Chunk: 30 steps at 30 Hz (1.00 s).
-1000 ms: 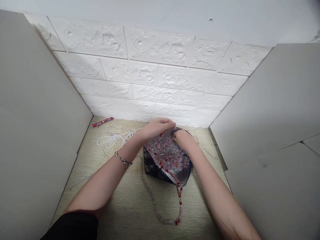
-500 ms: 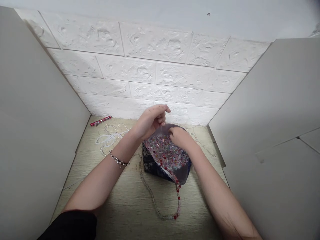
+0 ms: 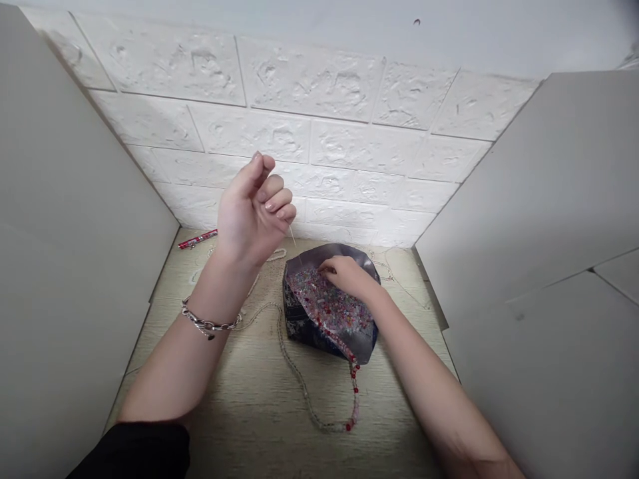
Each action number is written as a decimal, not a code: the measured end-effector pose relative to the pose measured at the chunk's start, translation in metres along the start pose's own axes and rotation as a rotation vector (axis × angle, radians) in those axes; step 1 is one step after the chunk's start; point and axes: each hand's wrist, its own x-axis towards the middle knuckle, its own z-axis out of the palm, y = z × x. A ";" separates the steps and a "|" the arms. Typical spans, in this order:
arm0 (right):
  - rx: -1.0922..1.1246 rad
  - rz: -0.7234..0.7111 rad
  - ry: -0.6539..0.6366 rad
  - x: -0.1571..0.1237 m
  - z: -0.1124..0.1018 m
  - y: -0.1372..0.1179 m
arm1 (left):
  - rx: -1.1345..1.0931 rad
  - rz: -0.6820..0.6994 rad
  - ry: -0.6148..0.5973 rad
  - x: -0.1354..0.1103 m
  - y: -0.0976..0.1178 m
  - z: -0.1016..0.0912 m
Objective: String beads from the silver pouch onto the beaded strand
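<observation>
head view: left hand (image 3: 252, 213) pinching barely visible thread; right hand (image 3: 344, 274) fingertips buried in beads (image 3: 329, 309), grip unclear.

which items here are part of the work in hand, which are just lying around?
In use:
- left hand, raised, pinching a thin needle
- right hand in the bead bag
- bead strand

Lying about:
- red pen
- pearl strand

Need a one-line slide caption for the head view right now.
Left hand raised, pinching a thin needle; right hand in the bag of mixed beads, beaded strand trailing onto the table.
</observation>
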 end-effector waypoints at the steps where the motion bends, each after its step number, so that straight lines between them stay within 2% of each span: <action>1: -0.045 -0.023 0.003 0.002 0.006 0.002 | 0.012 -0.013 -0.016 -0.002 0.000 0.001; 6: -0.158 -0.065 0.046 0.006 0.020 0.002 | 0.112 -0.093 -0.067 -0.006 -0.009 0.008; 13: -0.098 -0.079 0.053 0.006 0.019 0.004 | 0.231 -0.169 -0.120 -0.003 -0.018 0.003; 19: -0.101 -0.076 0.048 0.007 0.019 0.004 | 0.254 -0.239 -0.227 -0.002 -0.024 0.000; 27: -0.088 -0.081 0.082 0.008 0.026 0.005 | 0.329 -0.274 -0.321 -0.004 -0.032 -0.002; 30: -0.068 -0.066 0.094 0.006 0.022 0.001 | 0.412 -0.269 -0.331 -0.003 -0.034 -0.003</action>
